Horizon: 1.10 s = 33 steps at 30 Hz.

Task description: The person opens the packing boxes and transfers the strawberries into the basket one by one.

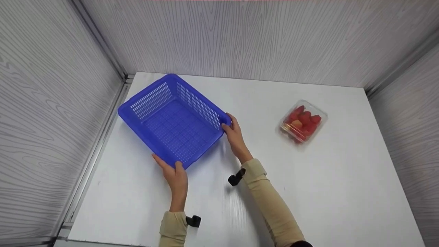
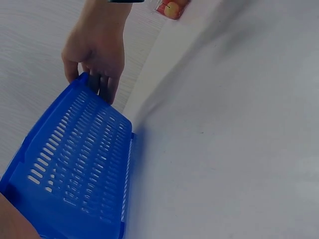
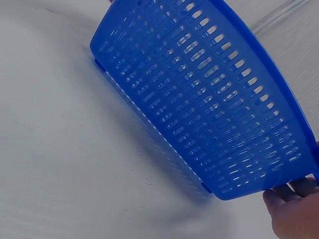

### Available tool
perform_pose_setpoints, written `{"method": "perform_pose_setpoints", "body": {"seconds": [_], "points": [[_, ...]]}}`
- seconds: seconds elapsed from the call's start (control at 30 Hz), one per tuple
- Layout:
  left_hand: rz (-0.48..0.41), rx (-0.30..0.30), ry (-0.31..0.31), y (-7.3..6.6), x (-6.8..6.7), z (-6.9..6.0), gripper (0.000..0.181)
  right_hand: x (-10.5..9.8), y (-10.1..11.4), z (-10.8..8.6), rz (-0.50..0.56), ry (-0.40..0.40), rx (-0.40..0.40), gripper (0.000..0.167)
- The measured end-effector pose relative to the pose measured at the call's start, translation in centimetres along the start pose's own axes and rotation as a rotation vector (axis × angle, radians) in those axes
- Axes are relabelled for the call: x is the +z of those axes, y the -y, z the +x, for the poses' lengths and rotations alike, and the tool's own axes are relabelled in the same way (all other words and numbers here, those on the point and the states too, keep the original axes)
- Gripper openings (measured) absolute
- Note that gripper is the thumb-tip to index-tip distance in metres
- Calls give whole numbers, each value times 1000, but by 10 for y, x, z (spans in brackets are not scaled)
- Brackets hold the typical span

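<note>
A blue plastic basket [image 1: 178, 128] with slotted walls and nothing in it is held at two corners, turned diagonally. My left hand [image 1: 176, 180] grips its near corner, thumb on the rim and fingers against the outside. At the right corner my right hand [image 1: 236, 139] pinches the rim between thumb and fingers. The left wrist view shows the basket's slotted side [image 2: 84, 159] with the right hand [image 2: 99, 59] at its far end. In the right wrist view, fingers of the right hand [image 3: 296, 209] curl under the basket [image 3: 199, 99], whose base edge appears raised off the table.
A clear plastic box of strawberries [image 1: 303, 121], with one yellowish fruit among the red ones, lies on the white table [image 1: 343, 178] to the right. Grey wood-grain panels [image 1: 219, 37] stand behind and at both sides, with a metal rail [image 1: 96, 157] along the left edge.
</note>
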<state>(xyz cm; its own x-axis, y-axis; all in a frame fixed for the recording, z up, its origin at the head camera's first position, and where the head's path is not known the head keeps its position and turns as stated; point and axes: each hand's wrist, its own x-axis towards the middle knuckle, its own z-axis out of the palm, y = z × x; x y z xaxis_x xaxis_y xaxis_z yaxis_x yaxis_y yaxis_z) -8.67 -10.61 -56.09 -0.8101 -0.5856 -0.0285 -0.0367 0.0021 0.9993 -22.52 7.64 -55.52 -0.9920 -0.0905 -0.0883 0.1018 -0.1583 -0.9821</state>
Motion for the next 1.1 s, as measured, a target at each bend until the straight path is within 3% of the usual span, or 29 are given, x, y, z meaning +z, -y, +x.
{"method": "perform_pose_setpoints", "body": {"seconds": [0.37,0.57,0.73,1.1], "points": [[-5,1,51,-4,5,9,85,-14,5,-14,-126,-98,9,50],[-8,-8,84,-7,0,15,80,-20,9,-30,-199,-115,48,51],[-45,-24,116,-9,-4,24,75,-27,11,-47,-196,-113,70,54],[-40,-30,164,-15,-16,35,75,-35,16,-99,-221,-124,114,53]]}}
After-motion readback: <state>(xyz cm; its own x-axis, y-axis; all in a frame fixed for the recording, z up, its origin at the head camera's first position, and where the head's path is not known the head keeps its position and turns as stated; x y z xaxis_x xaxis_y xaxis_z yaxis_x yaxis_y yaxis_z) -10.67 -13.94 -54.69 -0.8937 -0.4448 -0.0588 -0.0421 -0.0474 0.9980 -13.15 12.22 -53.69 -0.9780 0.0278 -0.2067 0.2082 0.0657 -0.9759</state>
